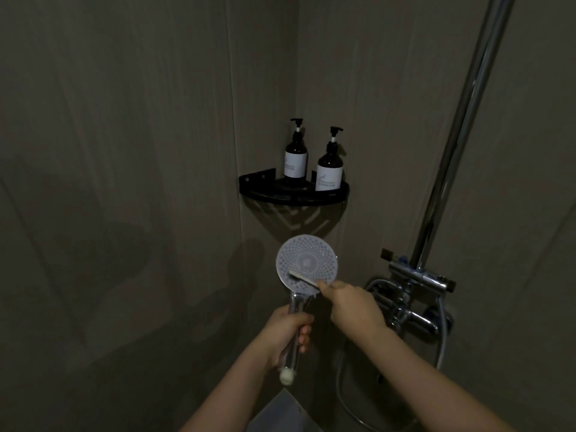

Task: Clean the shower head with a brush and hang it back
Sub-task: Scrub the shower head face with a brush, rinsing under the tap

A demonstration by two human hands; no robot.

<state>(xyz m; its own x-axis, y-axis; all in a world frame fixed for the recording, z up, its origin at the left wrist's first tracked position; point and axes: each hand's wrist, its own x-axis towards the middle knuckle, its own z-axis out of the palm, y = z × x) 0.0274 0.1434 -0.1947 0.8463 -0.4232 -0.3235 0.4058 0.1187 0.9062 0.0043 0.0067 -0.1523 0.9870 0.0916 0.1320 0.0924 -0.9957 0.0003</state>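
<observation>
The round shower head faces me in the lower middle of the view, its nozzle face pale and dotted. My left hand grips its chrome handle below the head. My right hand pinches a small pale brush, whose tip lies across the lower part of the nozzle face. The handle's white end sticks out below my left hand, with no hose showing on it.
A chrome riser rail runs up the right wall above the mixer valve. A hose loops down from the valve. A black corner shelf carries two dark pump bottles. The walls are dim grey.
</observation>
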